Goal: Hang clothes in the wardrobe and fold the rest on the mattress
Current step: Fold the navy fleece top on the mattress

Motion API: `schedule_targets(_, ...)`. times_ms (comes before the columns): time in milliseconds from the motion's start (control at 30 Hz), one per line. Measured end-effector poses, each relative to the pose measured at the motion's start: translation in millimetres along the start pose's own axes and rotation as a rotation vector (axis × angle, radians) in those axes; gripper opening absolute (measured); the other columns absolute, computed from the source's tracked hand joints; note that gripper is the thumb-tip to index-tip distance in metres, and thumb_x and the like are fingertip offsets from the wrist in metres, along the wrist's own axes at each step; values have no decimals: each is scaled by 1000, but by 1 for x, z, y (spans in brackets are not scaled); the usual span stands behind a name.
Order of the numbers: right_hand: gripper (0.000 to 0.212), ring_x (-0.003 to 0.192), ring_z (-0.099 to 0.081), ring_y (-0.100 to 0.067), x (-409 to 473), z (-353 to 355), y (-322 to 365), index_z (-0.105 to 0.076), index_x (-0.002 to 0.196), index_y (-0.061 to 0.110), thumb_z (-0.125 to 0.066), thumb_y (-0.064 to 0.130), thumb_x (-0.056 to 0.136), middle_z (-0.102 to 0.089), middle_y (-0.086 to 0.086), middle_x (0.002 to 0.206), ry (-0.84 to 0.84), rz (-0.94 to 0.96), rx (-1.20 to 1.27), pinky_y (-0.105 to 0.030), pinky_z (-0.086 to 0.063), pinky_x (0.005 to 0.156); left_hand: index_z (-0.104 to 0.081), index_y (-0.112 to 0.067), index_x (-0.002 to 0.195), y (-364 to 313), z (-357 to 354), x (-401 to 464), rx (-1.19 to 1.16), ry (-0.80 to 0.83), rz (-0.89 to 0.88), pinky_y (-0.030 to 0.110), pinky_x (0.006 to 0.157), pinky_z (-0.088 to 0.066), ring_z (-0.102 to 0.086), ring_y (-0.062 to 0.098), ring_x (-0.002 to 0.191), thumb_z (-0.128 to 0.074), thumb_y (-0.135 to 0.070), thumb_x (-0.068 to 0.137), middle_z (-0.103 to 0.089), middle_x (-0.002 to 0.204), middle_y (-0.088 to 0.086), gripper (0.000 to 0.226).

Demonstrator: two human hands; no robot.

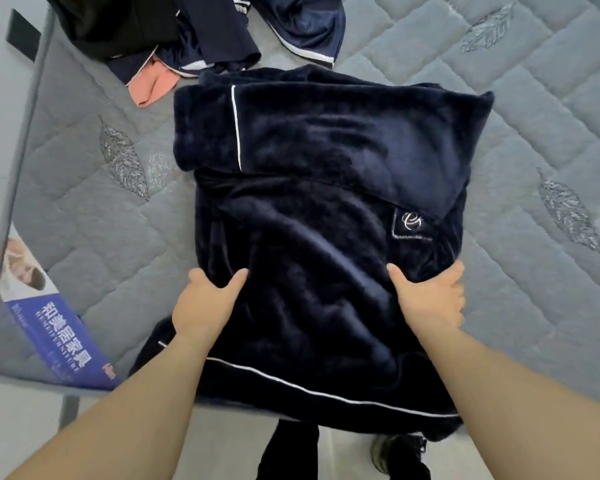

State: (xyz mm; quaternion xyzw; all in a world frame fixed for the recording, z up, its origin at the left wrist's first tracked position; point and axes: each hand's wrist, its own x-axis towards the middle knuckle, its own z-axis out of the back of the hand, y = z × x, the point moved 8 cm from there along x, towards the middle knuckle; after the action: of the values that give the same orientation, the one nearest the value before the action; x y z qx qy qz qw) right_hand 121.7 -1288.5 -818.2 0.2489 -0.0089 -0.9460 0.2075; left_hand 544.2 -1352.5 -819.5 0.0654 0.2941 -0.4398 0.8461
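A navy fleece robe point(312, 216) with white piping lies partly folded on the grey quilted mattress point(520, 140), its near edge hanging over the mattress side. The left hand point(205, 303) grips the robe's left side, thumb on top, fingers tucked under the cloth. The right hand point(430, 299) grips the right side the same way, just below the embroidered pocket. At the far end a pile of clothes point(187, 32) sits, dark pieces with one pink. A blue label point(63, 337) lies on the near-left corner.
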Motion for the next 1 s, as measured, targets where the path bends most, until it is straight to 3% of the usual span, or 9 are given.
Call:
schedule_targets(167, 66, 97, -64, -32, -25, -18, -48, -62, 117, 2, -76, 45, 69, -67, -10, 100, 514, -146, 288, -44, -52, 93, -60, -12, 122, 12, -10, -24, -99, 270, 41, 41, 92, -50, -63, 31, 105, -71, -57, 80, -67, 115, 7, 63)
schedule_targets(267, 84, 119, -59, -32, -61, -15, -54, -63, 126, 13, -85, 48, 53, -63, -11, 128, 1018, -182, 93, -46, -42, 108, -69, -8, 112, 21, -8, -55, -142, 516, 206, 41, 86, -56, -69, 32, 92, -80, -44, 79, -73, 104, 15, 50)
schedule_targets(367, 64, 97, -71, -29, -71, 15, -30, -74, 107, 9, -86, 42, 53, -73, -13, 109, 1269, -236, 198, -43, -51, 99, -72, -4, 98, 5, 7, -82, -313, 743, 411, 41, 78, -57, -72, 34, 78, -74, -40, 82, -75, 89, 20, 40)
schedule_targets(433, 39, 78, -74, -28, -57, 38, -2, -73, 96, 6, -70, 41, 79, -76, -15, 91, 1198, -264, 451, -37, -60, 77, -72, -6, 87, -19, 28, -78, -523, 705, 427, 38, 76, -56, -72, 29, 66, -68, -34, 86, -75, 77, 17, 28)
schedule_targets(533, 40, 69, -73, -31, -37, 77, 47, -68, 98, 0, -48, 34, 99, -73, -19, 90, 1089, -343, 968, -41, -59, 51, -67, -8, 80, -57, 64, -67, -841, 628, 431, 38, 77, -53, -69, 25, 65, -58, -22, 92, -72, 67, 9, 21)
schedule_targets(700, 43, 117, -61, -32, 23, 132, 89, -53, 137, 8, -30, 18, 102, -60, -11, 133, 582, -607, 1768, -47, -58, 80, -66, -8, 95, -115, 118, -28, -1556, 444, 402, 39, 60, -61, -74, 28, 70, -42, -28, 100, -76, 88, 11, 32)
schedule_targets(767, 47, 124, -53, -40, 37, 137, 97, -44, 144, 9, -27, 24, 102, -49, -15, 141, 488, -657, 1774, -57, -55, 84, -57, -6, 109, -131, 129, -4, -1715, 367, 385, 41, 65, -60, -74, 31, 87, -40, -26, 99, -71, 108, 17, 28)
schedule_targets(867, 49, 137, -41, -33, 55, 133, 114, -39, 148, 15, -37, 21, 99, -40, -8, 151, 441, -442, 1192, -50, -45, 103, -46, -16, 126, -140, 136, 40, -1135, 212, 220, 39, 71, -52, -61, 28, 106, -44, -10, 84, -53, 135, 10, 43)
schedule_targets(1000, 105, 141, -31, -33, 90, 128, 144, -4, 157, 22, -70, 32, 77, -21, -6, 160, 192, -63, 596, -49, -36, 111, -23, -40, 150, -172, 147, 87, -236, 10, -197, 53, 110, -36, -37, 39, 134, -65, -25, 70, -40, 148, 9, 91)
